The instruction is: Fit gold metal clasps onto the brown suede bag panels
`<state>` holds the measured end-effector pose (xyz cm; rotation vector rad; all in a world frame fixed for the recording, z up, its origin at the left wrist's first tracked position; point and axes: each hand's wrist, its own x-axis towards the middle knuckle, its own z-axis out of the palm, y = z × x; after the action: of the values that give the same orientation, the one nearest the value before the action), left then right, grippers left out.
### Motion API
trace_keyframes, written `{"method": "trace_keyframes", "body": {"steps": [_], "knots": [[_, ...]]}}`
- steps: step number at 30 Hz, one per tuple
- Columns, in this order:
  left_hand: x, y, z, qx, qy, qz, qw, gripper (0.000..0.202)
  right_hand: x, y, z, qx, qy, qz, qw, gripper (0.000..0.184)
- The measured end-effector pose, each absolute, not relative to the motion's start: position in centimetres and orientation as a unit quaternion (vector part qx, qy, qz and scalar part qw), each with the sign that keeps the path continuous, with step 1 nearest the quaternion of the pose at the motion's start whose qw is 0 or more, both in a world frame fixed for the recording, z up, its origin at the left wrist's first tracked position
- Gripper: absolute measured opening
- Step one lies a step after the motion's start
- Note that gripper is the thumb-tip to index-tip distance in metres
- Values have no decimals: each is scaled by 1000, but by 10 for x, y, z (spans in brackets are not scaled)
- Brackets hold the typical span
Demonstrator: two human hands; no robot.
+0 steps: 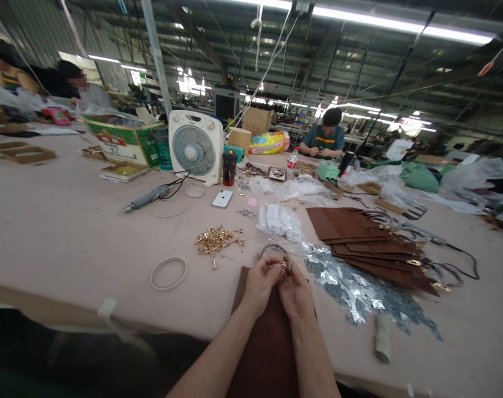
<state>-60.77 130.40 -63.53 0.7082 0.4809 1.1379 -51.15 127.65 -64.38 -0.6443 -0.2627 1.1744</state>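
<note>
My left hand (257,287) is closed in a pinch on a small gold metal fitting (283,265). Close against it, my right hand (296,293) has its fingers curled at the end of a grey looped strap (272,247), though the exact grip is partly hidden. A brown leather panel (266,354) lies under both forearms and hangs toward me over the table edge. Beyond my left hand is a loose pile of gold fittings (214,240). To the right, flat silver metal plates (359,284) lie scattered beside stacked brown leather panels (355,232) with straps.
A white box fan (195,146), a dark tumbler (229,167) and a phone (222,198) stand or lie farther back. An electric screwdriver (147,198) and a tape roll (168,274) are on the left. A wrapped cylinder (382,338) lies right. A co-worker (324,138) sits opposite.
</note>
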Motion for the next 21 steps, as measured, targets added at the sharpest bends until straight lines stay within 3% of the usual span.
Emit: {"method": "trace_keyframes", "body": {"steps": [21], "knots": [[-608,1305,-636,451,250,545,662,33,-514,1277,-640,-272,-100,558,778,13]]}}
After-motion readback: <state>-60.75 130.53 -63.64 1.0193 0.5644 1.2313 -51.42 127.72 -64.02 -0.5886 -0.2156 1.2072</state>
